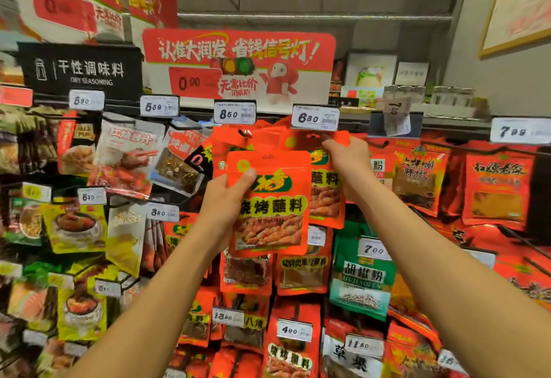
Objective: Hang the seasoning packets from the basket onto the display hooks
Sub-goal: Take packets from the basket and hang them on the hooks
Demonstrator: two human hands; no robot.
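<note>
Seasoning packet (269, 201) gripped in my left hand (226, 199), thumb across front, below hook row. My right hand (347, 151) pinches hung packet (326, 181) top under price tag (315, 117). Risk: slot misses hook, packet drops.

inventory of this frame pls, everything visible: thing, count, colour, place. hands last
held seasoning packet: 1, orange-red with yellow-green label, centre, off any hook
packet at hook: 1 in front, same design, under the 6.30 tag; more behind, count unclear
6.30 price tag: 1, white, upper centre
8.50 price tag: 1, white, left of the 6.30 tag
green pepper-powder packet: 1, green and white, lower right of centre
hanging packets: many, mostly red, yellow at left, all over the rack
Dry Seasoning sign: 1, black, upper left
promo sign: 1, red and white, top centre
left hand: grips held packet's left edge
right hand: pinches top of packet at hook
</note>
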